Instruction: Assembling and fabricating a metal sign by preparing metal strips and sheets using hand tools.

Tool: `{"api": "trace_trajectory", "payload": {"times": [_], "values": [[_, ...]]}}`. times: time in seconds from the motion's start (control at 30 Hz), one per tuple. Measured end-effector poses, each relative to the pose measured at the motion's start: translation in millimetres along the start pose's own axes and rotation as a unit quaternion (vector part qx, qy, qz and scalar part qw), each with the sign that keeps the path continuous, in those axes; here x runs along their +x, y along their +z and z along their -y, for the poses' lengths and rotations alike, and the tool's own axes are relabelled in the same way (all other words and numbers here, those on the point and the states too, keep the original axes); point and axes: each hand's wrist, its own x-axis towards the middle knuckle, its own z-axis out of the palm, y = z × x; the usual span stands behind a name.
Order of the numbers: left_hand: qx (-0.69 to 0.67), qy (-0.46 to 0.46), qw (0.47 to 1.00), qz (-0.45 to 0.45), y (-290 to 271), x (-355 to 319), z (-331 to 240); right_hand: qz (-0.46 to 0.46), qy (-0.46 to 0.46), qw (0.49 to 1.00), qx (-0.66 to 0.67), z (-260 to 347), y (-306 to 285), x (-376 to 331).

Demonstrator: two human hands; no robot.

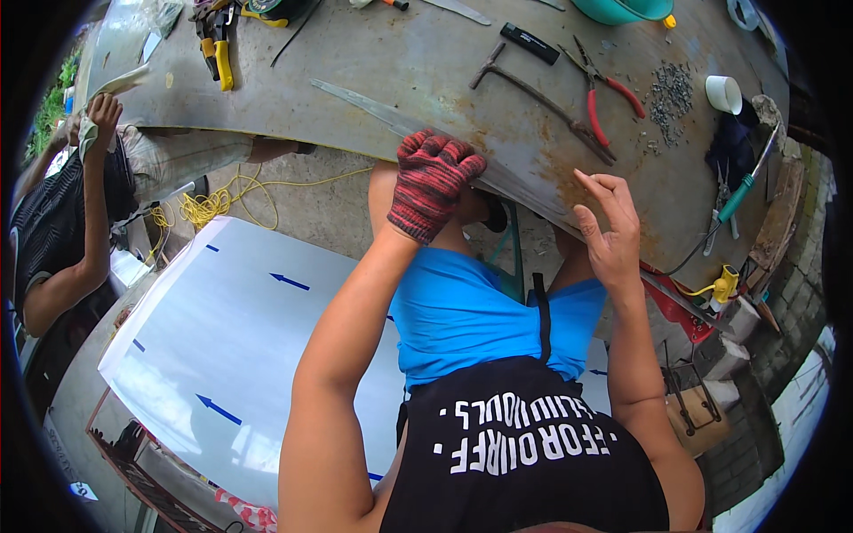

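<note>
My left hand (437, 182), in a red and black knit glove, is closed over a long thin metal strip (378, 110) at the near edge of the worktable. The strip tapers toward its far left end and runs on to the right past the glove. My right hand (611, 222) is bare and held open beside the strip's right part, thumb and fingers apart. Beyond my hands lie a T-shaped metal rod tool (538, 99), red-handled pliers (597, 93) and a black bar-shaped object (530, 43). Small grey metal pieces (671, 91) are heaped at the right.
The metal table (267, 98) also carries yellow-handled snips (216, 55), a green bowl (625, 7), a white cup (723, 93) and a teal-handled soldering iron (737, 197). A large sheet with blue arrows (258, 329) lies left of me. Another person (80, 204) sits at the left, near a yellow cord (209, 207).
</note>
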Motion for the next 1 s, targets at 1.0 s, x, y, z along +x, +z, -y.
{"api": "trace_trajectory", "payload": {"times": [1.0], "values": [[-0.012,0.014,0.999,-0.029,4,-3,1,-0.206,-0.038,0.973,-0.099,7,-90,-17]]}}
